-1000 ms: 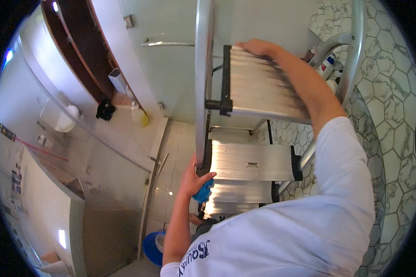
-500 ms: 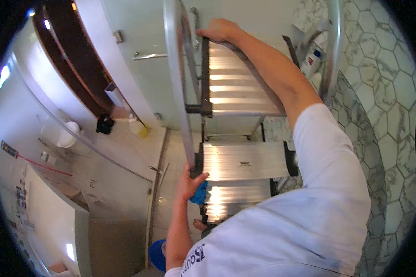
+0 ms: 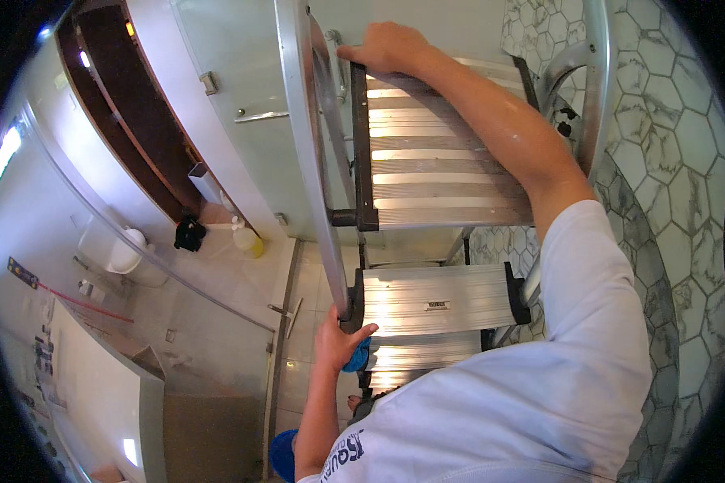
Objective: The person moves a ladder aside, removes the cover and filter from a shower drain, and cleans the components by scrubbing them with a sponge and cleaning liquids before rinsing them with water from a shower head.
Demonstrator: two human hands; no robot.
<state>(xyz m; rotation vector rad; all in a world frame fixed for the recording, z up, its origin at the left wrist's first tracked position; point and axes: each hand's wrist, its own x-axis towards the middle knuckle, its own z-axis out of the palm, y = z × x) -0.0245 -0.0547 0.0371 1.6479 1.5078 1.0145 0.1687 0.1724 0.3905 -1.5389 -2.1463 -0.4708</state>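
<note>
An aluminium stepladder [image 3: 435, 299] with ribbed silver steps and black plastic ends stands before me. My right arm reaches across its top platform [image 3: 451, 189]. My right hand [image 3: 391, 48] is closed over the platform's far left corner, its thumb along the black edge. Lower down, my left hand [image 3: 338, 340] is closed at the left end of the middle step, beside the side rail [image 3: 302, 121]. A crumpled blue cloth [image 3: 356, 357] shows under its fingers and thumb, pressed toward the step. Part of the cloth is hidden by the hand.
A glass panel with a metal bar handle [image 3: 263, 116] stands behind the ladder. Marble-look hexagon tiles [image 3: 669, 161] cover the right. At left are a toilet [image 3: 125, 251], a yellow spray bottle [image 3: 247, 239] and a black bundle [image 3: 189, 233]. A blue bucket [image 3: 283, 453] sits by my left forearm.
The platform and steps sit slightly lower and larger in view. Both hands keep their places on the ladder. The white bottle seen earlier behind my right arm is now hidden.
</note>
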